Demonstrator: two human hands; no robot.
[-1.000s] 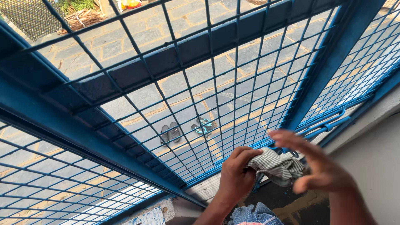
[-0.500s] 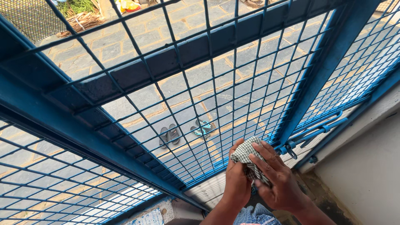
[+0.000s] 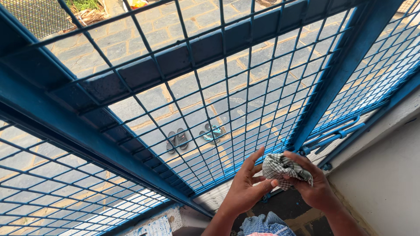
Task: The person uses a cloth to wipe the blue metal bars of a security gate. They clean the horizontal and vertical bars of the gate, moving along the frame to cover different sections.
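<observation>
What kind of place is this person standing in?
Probably a house's doorstep or porch, behind a blue metal mesh gate. Beyond it lies a stone-paved yard with sandals left outside. The hands bunch a checked cloth.

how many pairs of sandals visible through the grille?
2. A dark grey pair lies on the stone paving beyond the blue grille; a teal-strapped pair lies just to its right. Both are up-left of the cloth. The bars may hide others.

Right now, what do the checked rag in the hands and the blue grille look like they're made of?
Crumpled green-and-white checked rag: soft woven cloth, probably cotton, since it folds and bunches. Blue square-mesh grille: painted metal, likely steel, with thin rigid bars and a slightly glossy coat.
</observation>
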